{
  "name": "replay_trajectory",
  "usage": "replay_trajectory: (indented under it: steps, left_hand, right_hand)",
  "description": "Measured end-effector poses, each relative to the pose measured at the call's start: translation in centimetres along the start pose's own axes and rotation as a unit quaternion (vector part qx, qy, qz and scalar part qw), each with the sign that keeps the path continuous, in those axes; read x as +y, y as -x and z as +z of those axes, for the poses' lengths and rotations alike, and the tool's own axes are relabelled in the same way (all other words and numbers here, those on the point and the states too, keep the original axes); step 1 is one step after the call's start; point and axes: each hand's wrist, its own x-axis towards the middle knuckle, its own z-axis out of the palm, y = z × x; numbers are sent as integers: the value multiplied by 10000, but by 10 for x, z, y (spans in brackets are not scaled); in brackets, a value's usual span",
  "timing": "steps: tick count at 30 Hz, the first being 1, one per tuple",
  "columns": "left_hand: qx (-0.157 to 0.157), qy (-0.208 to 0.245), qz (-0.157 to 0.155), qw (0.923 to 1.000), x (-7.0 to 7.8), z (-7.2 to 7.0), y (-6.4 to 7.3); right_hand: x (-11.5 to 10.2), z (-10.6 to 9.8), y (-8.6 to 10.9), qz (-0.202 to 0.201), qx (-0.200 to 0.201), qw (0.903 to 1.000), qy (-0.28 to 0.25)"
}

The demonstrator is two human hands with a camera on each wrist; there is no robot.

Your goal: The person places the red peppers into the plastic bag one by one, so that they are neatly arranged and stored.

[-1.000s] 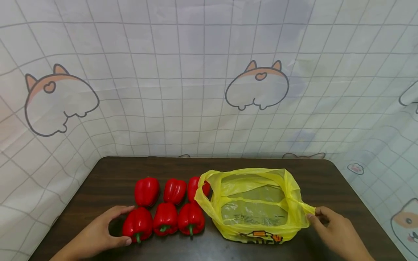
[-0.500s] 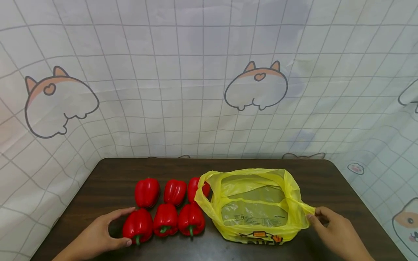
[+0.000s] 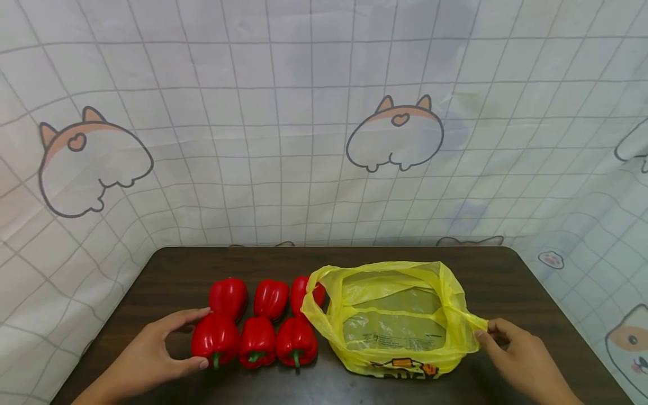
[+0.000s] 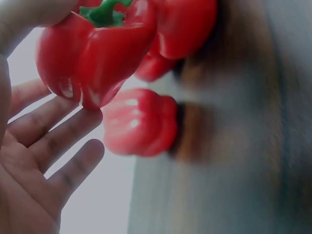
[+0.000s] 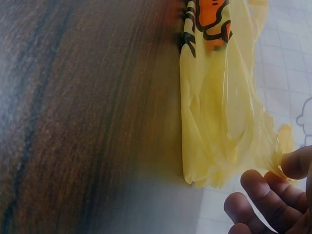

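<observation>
Backdrop: pale gridded cloth (image 3: 283, 124) with outlined animals; below it, a dark wood-grain table (image 3: 182, 264). Clock centred on each picture, except the head view, centred on the table with 12 farthest from you.

Head view: your left hand (image 3: 147, 354) is at 8 to 9 o'clock, thumb and forefinger spread around the near-left red bell pepper (image 3: 215, 339), stem end facing you. Five other peppers (image 3: 257, 342) sit close by: two beside it toward 3 o'clock, three in the row behind. The yellow plastic bag (image 3: 395, 353) stands at 3 o'clock, mouth wide, its left loop (image 3: 316, 284) partly covering the rearmost right pepper. Your right hand (image 3: 521, 357), at 3 to 4 o'clock, holds the bag's right handle (image 3: 478, 324).

Left wrist: the held pepper is at 11 o'clock, green stem (image 4: 105, 12) near your thumb. You grip it between thumb and fingertips, hand opened to its width, little finger apart. A loose pepper lies near centre; more at 12 to 1. Cannot tell whether the held one clears the table.

Right wrist: your fingers enter from 4 to 5 o'clock, nearly closed, thumb and forefinger pinching the thin gathered handle; the others bend loosely. Orange-and-black print (image 5: 209, 22) at 12 to 1.
</observation>
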Motion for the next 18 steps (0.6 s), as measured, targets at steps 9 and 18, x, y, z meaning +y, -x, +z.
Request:
replay_trajectory:
  steps: [9,18]
  left_hand:
    - [259,-37,710,9971,24,4,-17]
    - [152,202,1160,9929,49,13,-30]
  right_hand:
    - [-1,-1,2,29,37,10000,19]
    - [-4,1,3,-52,290,9995,103]
